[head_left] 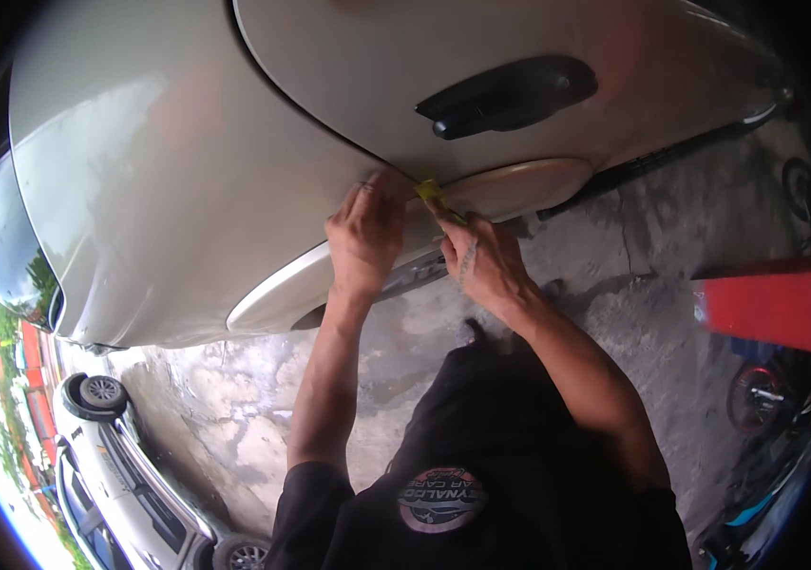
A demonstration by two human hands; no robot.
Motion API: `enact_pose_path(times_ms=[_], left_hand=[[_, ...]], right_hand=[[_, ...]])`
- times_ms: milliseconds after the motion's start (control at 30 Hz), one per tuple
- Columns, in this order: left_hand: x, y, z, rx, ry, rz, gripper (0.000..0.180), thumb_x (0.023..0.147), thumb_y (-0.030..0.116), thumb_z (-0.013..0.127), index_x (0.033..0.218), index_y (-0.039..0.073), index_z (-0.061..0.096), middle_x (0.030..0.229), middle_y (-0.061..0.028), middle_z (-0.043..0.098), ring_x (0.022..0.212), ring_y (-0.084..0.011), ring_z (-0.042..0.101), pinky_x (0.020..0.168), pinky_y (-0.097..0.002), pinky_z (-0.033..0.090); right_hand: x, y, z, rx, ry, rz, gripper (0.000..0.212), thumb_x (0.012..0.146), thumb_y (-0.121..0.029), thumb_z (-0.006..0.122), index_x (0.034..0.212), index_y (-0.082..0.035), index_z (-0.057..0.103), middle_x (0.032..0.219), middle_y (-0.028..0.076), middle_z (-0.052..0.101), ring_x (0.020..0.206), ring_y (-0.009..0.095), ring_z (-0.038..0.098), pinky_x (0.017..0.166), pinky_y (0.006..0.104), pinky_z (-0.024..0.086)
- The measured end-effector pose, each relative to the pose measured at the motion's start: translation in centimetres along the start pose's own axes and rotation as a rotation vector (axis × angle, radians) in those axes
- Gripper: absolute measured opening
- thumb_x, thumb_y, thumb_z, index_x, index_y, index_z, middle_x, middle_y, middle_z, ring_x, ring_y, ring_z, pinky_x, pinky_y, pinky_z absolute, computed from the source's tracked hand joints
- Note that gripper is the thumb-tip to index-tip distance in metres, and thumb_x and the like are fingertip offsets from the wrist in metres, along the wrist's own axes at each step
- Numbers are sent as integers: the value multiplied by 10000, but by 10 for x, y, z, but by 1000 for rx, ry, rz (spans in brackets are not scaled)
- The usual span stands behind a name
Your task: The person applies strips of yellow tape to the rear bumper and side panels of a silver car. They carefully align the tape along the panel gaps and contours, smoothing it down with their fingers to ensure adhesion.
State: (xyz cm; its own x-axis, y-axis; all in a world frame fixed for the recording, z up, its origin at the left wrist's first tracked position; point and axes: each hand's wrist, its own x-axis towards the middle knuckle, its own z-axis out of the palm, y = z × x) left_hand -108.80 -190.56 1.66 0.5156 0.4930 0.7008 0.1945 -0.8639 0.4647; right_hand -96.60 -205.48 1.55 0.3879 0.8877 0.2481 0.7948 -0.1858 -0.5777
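A silver car body fills the upper part of the head view, with a dark seam running between its body panel [168, 190] and its door [329, 57]. Where the seam meets the raised lower trim [529, 180], both hands work close together. My left hand [365, 237] is closed, fingers bent and pressed to the panel just left of the seam; its fingertips are blurred. My right hand [489, 264] pinches a small thin yellow piece [428, 191], index finger stretched along it, against the seam. Above sits a black door handle [510, 95].
Stained concrete floor [225, 399] lies below the car. A white vehicle [130, 494] stands at the lower left. To the right are a red box-like object [766, 309], a wheel [757, 397] and a partly hidden motorbike [757, 503] with blue parts.
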Motion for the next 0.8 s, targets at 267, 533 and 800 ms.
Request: enact_pose_path(times_ms=[267,533,800], left_hand=[[-61,13,-25,-152,105,-154,220,938,4,745,1157,30,748,872,-180,721,772,-394,732,673,-441,583],[-108,28,-33,-145,-79,-286,318,961,52,724,1278,66,708,970,-176,736,824,-412,727,705,-490,577],[-107,34,-55,-133,-44,-306,326,960,65,732,1284,76,703,974,-168,741,829,-411,730,696,-492,580]], right_hand=[[-4,-19,6,-32,-35,-26,690,946,-20,655,1604,-175,516,900,234,717,831,438,735,768,522,597],[-18,-53,8,-103,1,-59,666,969,-45,623,1605,-212,516,918,245,698,839,444,720,772,527,587],[-27,-71,4,-185,57,-177,686,967,-66,646,1618,-227,499,913,249,696,842,446,722,759,532,591]])
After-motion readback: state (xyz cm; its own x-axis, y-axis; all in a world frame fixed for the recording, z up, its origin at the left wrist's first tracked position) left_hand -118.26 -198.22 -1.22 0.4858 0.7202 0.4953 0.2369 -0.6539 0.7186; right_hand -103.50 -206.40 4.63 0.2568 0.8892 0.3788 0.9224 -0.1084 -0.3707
